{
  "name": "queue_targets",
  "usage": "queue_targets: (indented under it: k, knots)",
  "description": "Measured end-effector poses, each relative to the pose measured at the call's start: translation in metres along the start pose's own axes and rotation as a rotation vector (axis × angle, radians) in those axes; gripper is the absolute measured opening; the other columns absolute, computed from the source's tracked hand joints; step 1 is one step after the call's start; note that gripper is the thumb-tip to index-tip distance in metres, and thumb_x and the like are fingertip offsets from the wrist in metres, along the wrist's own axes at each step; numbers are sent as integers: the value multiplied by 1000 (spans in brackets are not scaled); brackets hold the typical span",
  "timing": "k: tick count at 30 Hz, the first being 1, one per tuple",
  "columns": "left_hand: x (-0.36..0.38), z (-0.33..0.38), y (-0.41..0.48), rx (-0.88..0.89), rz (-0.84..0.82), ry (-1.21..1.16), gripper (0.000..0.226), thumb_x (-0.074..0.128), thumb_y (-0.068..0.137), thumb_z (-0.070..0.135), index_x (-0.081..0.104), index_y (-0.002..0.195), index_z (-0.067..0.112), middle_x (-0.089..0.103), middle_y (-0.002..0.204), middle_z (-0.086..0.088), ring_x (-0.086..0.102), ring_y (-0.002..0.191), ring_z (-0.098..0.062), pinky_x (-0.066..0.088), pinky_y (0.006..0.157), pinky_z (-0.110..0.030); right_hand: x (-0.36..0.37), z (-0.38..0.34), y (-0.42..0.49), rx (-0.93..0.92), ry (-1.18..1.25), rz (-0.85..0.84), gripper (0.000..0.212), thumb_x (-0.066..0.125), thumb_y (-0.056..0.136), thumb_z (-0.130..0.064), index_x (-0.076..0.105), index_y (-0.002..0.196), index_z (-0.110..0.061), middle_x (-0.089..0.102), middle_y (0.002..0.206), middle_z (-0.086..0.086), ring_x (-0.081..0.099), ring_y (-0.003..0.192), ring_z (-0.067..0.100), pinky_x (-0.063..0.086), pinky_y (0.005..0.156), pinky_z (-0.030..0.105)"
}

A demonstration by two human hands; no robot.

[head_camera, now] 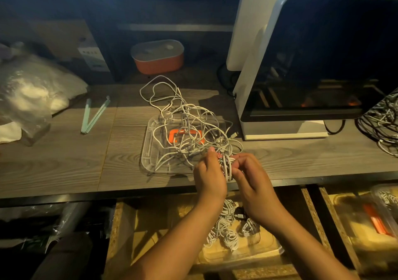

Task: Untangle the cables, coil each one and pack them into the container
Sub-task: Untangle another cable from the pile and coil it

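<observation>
Both hands are up at the front edge of the desk (64,161); the left hand (210,176) has its fingers curled round a small bundle of white cable (227,165), thumb up on top of it; the right hand (252,183) pinches the same bundle from the other side, fingers bent in tight; the bundle sits right between the two; its strands run straight up into the loose tangle of white cables (185,118), which sprawls over a clear tray (148,150) with an orange piece (185,136) in its middle; below the desk edge, under the wrists, a clear container (275,251) holds several coiled cables (228,232), white and bunched together; a monitor (323,53) stands to the right, another cable heap (385,120) beside it.
</observation>
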State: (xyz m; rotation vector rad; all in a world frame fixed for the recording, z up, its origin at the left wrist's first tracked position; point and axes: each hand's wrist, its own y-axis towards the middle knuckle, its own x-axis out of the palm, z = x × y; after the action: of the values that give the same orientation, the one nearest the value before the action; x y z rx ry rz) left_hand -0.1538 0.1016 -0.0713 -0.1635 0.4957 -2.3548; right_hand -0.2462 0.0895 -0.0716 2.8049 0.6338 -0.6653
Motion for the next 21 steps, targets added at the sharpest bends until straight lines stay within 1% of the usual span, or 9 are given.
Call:
queue_targets:
  k: [2,5,8,12,14,16,18,19,21]
  knots:
    - [2,-1,-1,25,36,-51,43,40,99,35,58,66,12,55,57,1,51,46,-5,36,43,-14,6,-2,-2,6,-31,66,15,46,94,-4,51,84,-14,51,90,-1,48,84,9,39,71,13]
    - [5,-1,-4,144,107,-62,40,38,100,27,58,71,8,56,59,-1,53,47,-1,37,45,-12,19,-9,-3,27,-24,213,16,43,94,-12,48,83,-21,51,86,-2,47,79,6,38,66,14]
    - [8,-2,-1,298,176,-34,37,38,100,19,54,66,19,55,60,2,55,54,1,38,52,-10,26,-15,-2,132,70,305,21,44,97,-11,48,84,-26,54,85,1,50,77,12,41,64,23]
    - [12,-4,-2,365,201,-22,33,39,96,29,52,66,24,55,62,7,55,59,1,38,55,-9,28,-22,0,254,240,405,20,44,97,-10,50,84,-23,56,81,2,53,74,15,44,64,28]
    - [12,-3,-3,340,203,-49,35,39,97,30,55,67,20,56,63,5,55,58,2,38,55,-11,30,-24,1,311,327,438,18,43,98,-11,50,84,-20,55,80,3,53,74,18,44,63,29]
    - [12,6,-4,146,176,-83,41,39,100,28,57,66,13,58,63,0,54,55,-1,39,51,-15,29,-25,1,196,273,467,16,42,98,-14,50,85,-19,54,83,0,52,77,14,43,66,22]
    - [12,16,-5,-37,124,-89,45,37,100,32,54,62,15,55,62,0,54,58,-11,39,52,-22,24,-22,1,-67,48,490,10,40,94,-18,48,88,-17,53,94,-4,52,91,8,42,78,13]
    - [13,19,-5,-81,101,-65,46,37,100,34,52,60,15,53,60,0,51,57,-13,37,52,-25,20,-16,1,-198,-68,482,9,39,93,-19,48,93,-16,52,99,-4,50,100,7,41,86,12]
    - [14,24,-3,-136,64,-27,48,37,99,36,49,59,13,50,58,-1,47,56,-16,33,52,-28,14,-7,0,-412,-211,429,10,39,97,-19,47,99,-13,52,104,-2,46,112,7,37,100,19]
